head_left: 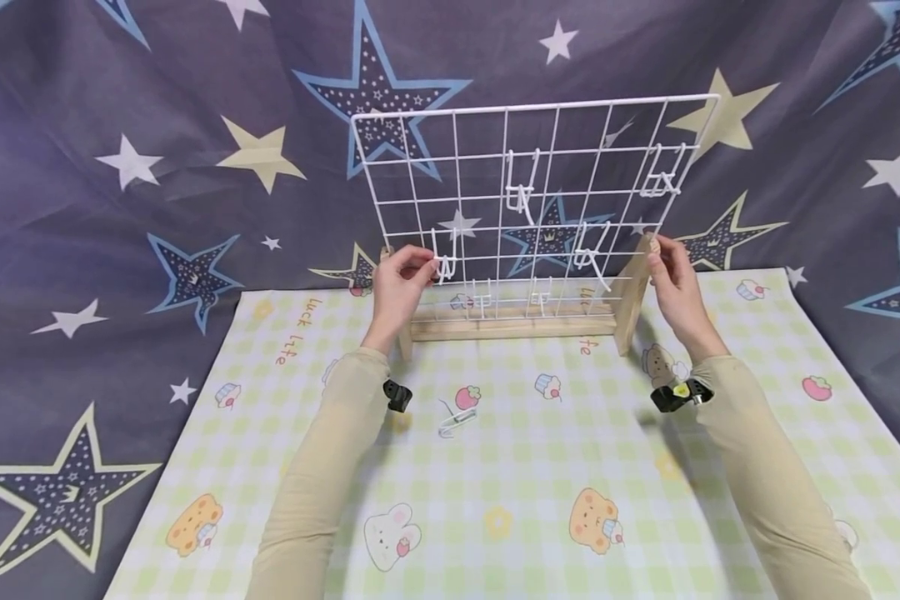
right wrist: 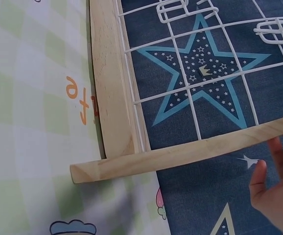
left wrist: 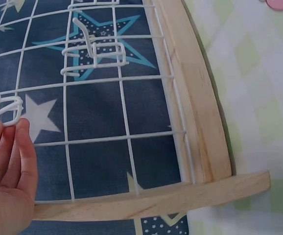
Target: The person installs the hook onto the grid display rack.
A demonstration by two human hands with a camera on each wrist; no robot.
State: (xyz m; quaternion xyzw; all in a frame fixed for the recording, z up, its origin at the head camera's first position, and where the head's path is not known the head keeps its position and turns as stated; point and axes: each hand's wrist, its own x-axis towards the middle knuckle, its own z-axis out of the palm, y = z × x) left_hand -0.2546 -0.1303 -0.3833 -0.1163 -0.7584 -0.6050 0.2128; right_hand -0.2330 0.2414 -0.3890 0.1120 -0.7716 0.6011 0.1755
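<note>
A white wire grid panel (head_left: pixel 480 197) stands upright, leaning back, in a wooden stand (head_left: pixel 513 327). My left hand (head_left: pixel 403 287) pinches a white wire hook (left wrist: pixel 4 110) at the grid's lower left. At the right side post, my right hand (head_left: pixel 675 279) holds the wood near its upper end, its fingers partly hidden behind the post in the right wrist view. Other white hooks hang on the grid: one at upper middle (head_left: pixel 521 196), one at upper right (head_left: pixel 660 182), one at lower right (head_left: pixel 589 252).
A loose white hook (head_left: pixel 457 422) lies on the checked tablecloth (head_left: pixel 495 475) in front of the stand. Lower on the grid sit two smaller white wire pieces. Behind the table hangs a dark curtain (head_left: pixel 45 217) with stars.
</note>
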